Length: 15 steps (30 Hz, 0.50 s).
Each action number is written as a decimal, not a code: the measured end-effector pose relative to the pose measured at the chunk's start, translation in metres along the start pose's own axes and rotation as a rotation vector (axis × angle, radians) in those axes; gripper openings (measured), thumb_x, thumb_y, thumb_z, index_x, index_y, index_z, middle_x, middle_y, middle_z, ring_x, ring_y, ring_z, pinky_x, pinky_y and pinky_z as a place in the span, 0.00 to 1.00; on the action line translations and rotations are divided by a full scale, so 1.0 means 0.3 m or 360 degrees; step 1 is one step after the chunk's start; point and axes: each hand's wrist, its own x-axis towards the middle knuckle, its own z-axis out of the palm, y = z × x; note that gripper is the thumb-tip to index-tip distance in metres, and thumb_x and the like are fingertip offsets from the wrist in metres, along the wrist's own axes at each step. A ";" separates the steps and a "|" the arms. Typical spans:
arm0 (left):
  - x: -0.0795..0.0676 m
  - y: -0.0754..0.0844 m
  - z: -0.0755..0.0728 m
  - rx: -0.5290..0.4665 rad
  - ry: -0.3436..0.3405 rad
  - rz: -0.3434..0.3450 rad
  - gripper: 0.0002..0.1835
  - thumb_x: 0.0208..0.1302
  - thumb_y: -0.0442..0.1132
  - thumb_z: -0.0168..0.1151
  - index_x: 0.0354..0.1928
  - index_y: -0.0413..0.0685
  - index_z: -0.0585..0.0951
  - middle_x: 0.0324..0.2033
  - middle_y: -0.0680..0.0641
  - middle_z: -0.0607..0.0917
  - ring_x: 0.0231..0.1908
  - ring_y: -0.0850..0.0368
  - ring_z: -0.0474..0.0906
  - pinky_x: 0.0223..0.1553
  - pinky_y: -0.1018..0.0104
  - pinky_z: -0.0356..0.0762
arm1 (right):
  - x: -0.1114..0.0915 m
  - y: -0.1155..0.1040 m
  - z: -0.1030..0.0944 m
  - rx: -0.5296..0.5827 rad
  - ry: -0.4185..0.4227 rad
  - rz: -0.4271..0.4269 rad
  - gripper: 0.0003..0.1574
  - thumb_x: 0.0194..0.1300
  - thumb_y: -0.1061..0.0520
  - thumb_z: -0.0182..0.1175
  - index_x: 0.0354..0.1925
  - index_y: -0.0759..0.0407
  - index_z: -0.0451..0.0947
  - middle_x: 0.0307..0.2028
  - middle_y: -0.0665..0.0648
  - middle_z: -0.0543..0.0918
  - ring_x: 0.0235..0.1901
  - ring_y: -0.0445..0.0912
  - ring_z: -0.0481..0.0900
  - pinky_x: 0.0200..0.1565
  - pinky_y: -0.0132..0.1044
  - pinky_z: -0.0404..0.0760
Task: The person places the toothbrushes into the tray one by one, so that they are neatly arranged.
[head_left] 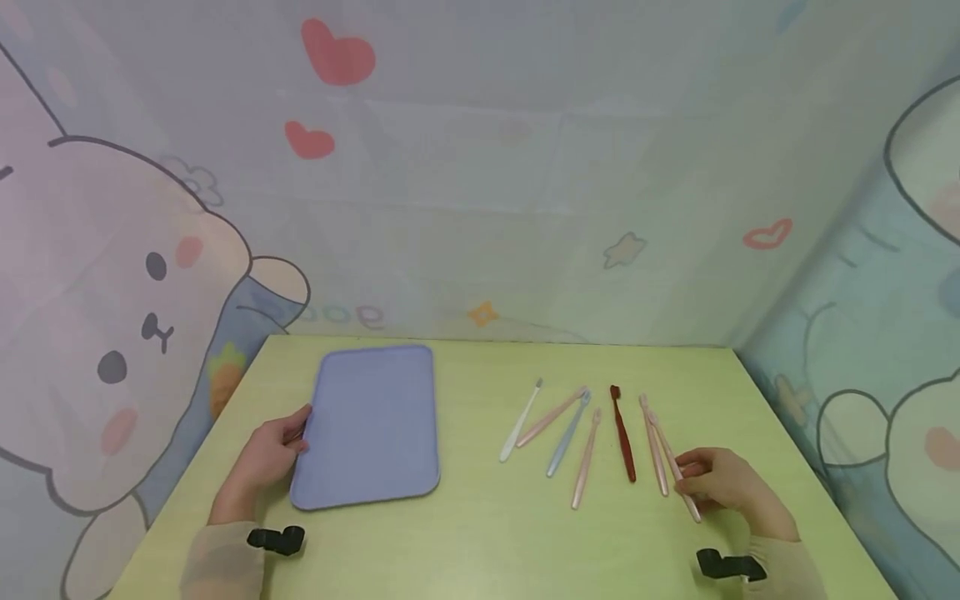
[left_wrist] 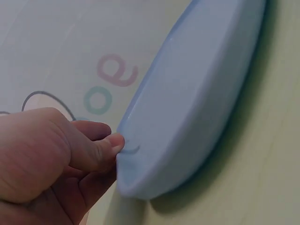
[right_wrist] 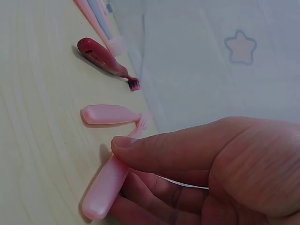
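A lavender-blue rectangular tray lies on the left half of the table. My left hand pinches its left rim, with the thumb on top in the left wrist view. On the right, my right hand pinches a pink toothbrush by its handle between thumb and fingers. That brush's head meets the head of a second pink toothbrush. A dark red toothbrush lies just left of these two. Farther left are another pink toothbrush, a blue toothbrush and a white toothbrush.
One more pink toothbrush slants between the white and blue ones. The pale yellow-green table ends at the back against a printed cloth with hearts and cartoon animals. Similar cloth hangs at both sides.
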 end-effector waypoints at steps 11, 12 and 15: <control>0.012 0.008 0.013 0.0109 0.0026 -0.0024 0.30 0.74 0.27 0.63 0.74 0.25 0.69 0.67 0.26 0.76 0.67 0.29 0.75 0.65 0.36 0.74 | 0.000 -0.007 0.001 -0.0037 0.0032 0.0038 0.30 0.67 0.63 0.70 0.60 0.81 0.76 0.44 0.61 0.87 0.37 0.50 0.87 0.38 0.46 0.91; 0.013 0.007 0.012 0.0118 0.0025 -0.0019 0.30 0.74 0.27 0.63 0.74 0.25 0.69 0.67 0.26 0.76 0.67 0.28 0.74 0.65 0.35 0.74 | 0.001 -0.003 0.000 -0.0032 0.0033 0.0041 0.30 0.68 0.63 0.71 0.60 0.81 0.76 0.44 0.60 0.87 0.37 0.49 0.87 0.38 0.46 0.91; 0.016 0.009 0.015 0.0143 0.0032 -0.0005 0.29 0.74 0.28 0.63 0.73 0.26 0.70 0.67 0.25 0.76 0.67 0.27 0.74 0.65 0.34 0.74 | 0.004 0.015 -0.005 -0.0002 0.0025 0.0052 0.31 0.68 0.62 0.71 0.61 0.81 0.75 0.45 0.59 0.87 0.37 0.48 0.87 0.38 0.45 0.91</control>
